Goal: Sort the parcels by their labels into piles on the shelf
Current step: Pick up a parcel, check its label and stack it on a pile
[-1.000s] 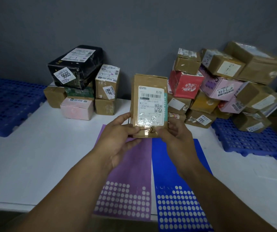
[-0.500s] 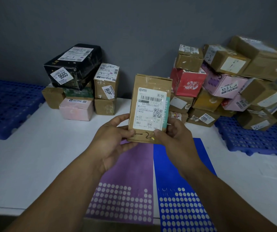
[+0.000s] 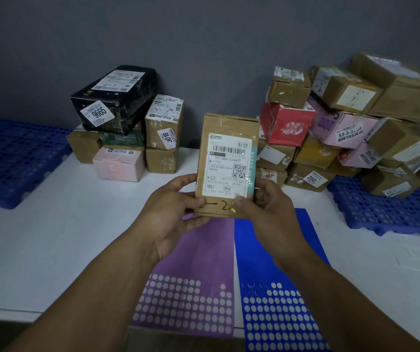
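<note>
Brown parcel is upright in the air over the white surface, label side toward the camera. It has a white shipping label w/ barcode, QR code and "WU", plus a handwritten dash and "2" just under the label. Both hands are clamped on its lower end. Left hand grips the lower left edge, thumb on the front, fingers behind. Right hand grips the lower right edge, thumb pressed on the front just beside the "2". The hands don't touch each other; the parcel sits between them. Behind & left of the parcel is the left pile, on the surface against the gray wall. In it, a black box w/ a "9665" sticker is on top, a pink carton is at the front bottom, and a taped box w/ a "3018" sticker is nearest the parcel. Behind & right of the parcel is the bigger right pile, stacked unevenly. Its red box is nearest the parcel, w/ a pink box tagged "53-3-3" beyond it and brown ones around. Part of that pile sits on a blue grid. A second blue grid is far left of the parcel. Below the parcel, flat on the surface, lie a purple sheet and a blue sheet side by side, both w/ rows of pale dots at the near end.
</note>
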